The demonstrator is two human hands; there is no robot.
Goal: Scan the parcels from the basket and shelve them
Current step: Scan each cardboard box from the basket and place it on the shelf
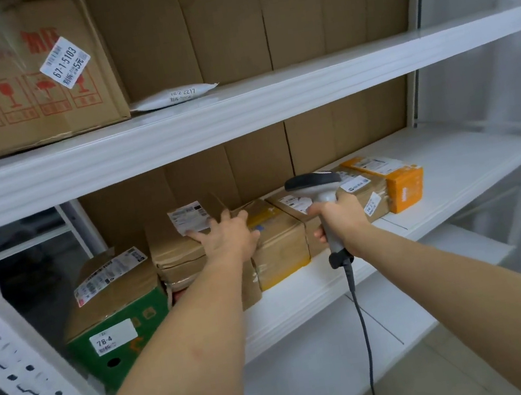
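The right hand (339,216) grips the scanner (321,198) by its handle. At its 9 o'clock, the left hand (229,235) lies with spread fingers on a brown parcel (178,246) in the row on the middle shelf (452,175).

A parcel depot or courier pick-up storeroom: white metal shelving (239,112) backed with cardboard sheets holds taped cartons (278,235) and a mailer bag (174,95), each with a shipping label and a sticker with a shelf code such as 78-4 (112,337); a corded barcode scanner (319,195) is in use
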